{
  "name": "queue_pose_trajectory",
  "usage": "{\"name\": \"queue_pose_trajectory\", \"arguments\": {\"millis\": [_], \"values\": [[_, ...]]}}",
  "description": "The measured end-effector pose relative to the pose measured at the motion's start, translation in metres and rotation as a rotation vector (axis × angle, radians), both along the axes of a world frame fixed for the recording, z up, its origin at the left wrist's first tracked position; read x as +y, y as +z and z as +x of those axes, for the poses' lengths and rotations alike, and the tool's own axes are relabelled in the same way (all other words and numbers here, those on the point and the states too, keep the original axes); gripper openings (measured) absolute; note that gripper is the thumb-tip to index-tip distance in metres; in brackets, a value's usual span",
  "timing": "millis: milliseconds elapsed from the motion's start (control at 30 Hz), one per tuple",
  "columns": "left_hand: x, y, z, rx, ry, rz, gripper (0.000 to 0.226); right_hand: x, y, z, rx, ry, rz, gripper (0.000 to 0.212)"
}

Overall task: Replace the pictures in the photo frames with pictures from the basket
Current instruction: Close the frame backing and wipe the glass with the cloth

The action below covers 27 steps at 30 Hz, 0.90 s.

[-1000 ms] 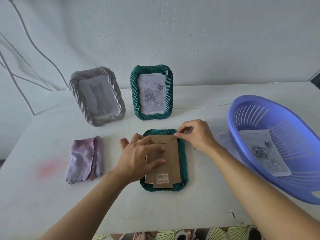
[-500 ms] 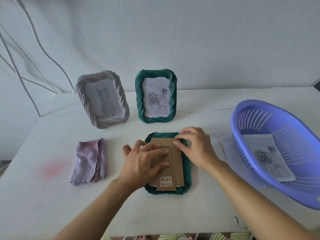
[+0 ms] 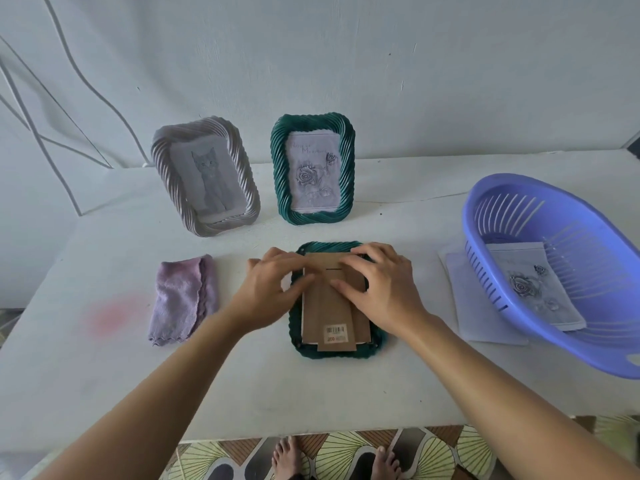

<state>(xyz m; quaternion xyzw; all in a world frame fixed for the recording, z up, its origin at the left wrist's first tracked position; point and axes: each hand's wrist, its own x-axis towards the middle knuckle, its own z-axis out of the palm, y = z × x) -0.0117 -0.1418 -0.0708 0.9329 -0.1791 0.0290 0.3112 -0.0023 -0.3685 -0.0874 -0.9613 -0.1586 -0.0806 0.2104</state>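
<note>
A dark green photo frame (image 3: pixel 376 344) lies face down on the white table (image 3: pixel 346 389), its brown cardboard backing (image 3: pixel 323 313) facing up. My left hand (image 3: pixel 273 289) rests on the backing's upper left edge, fingers over that corner. My right hand (image 3: pixel 379 289) lies flat on the backing's upper right part, fingers spread and pressing. A grey frame with a cat picture (image 3: pixel 205 174) and a green frame with a rose picture (image 3: pixel 313 169) stand at the back. The purple basket (image 3: pixel 519 202) at the right holds a rose picture (image 3: pixel 531 292).
A folded lilac cloth (image 3: pixel 183 299) lies left of the face-down frame. A loose sheet of paper (image 3: pixel 474 306) sticks out from under the basket. A wall stands close behind the table. My bare feet show below the table's front edge.
My right hand left the frame's top right corner and now lies flat on the backing. My left hand slid up and left toward the top left corner.
</note>
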Motion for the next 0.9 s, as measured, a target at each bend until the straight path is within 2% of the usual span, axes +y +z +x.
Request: {"name": "queue_pose_trajectory", "arguments": {"millis": [133, 300, 533, 733, 900], "values": [[0.02, 0.001, 0.028, -0.063, 0.133, 0.021, 0.014, 0.002, 0.002, -0.002, 0.034, -0.01, -0.001, 0.054], [0.018, 0.01, 0.046, -0.043, 0.079, 0.191, 0.011, 0.002, 0.008, 0.002, 0.042, 0.007, -0.01, 0.051], [0.02, 0.006, 0.046, -0.088, 0.076, 0.171, 0.008, -0.019, 0.004, 0.009, 0.046, 0.07, 0.206, 0.033], [0.022, 0.005, 0.053, -0.064, 0.009, 0.211, 0.009, -0.018, 0.002, 0.008, 0.032, 0.067, 0.228, 0.037], [0.022, 0.0, 0.053, -0.08, -0.011, 0.226, 0.013, -0.023, 0.004, 0.018, -0.085, 0.093, 0.275, 0.02]]}}
